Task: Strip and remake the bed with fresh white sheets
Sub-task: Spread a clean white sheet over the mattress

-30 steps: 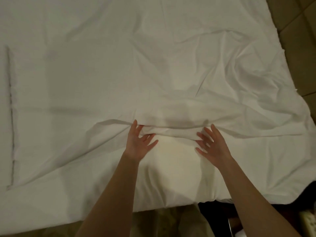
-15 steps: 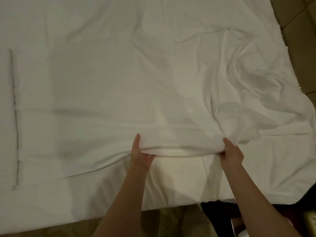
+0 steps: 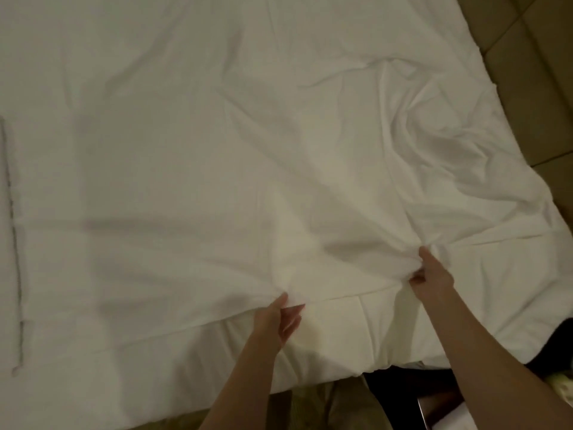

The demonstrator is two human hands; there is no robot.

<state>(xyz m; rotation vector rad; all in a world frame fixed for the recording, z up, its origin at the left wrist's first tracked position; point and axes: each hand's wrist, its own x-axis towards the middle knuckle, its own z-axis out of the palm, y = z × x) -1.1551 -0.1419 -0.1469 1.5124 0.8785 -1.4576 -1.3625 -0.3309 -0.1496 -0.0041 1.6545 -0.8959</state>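
A white top sheet (image 3: 217, 181) lies spread over the bed, smooth on the left and wrinkled toward the right. Its near hem runs across the bed between my two hands. My left hand (image 3: 279, 321) pinches that hem between thumb and fingers at the centre bottom. Further right and slightly farther off, my right hand (image 3: 431, 274) grips a bunched fold of the same sheet. Below the hem, a second white layer (image 3: 341, 342) covers the mattress down to the bed's near edge.
Tan floor tiles (image 3: 527, 72) show past the bed's right side. A stitched seam line (image 3: 14, 243) runs down the sheet at far left. Dark objects (image 3: 403, 395) sit on the floor by the bed's near right corner.
My hands went from resting flat by the sheet's folded edge to gripping it. They have drawn that edge toward me, and the fold has flattened out.
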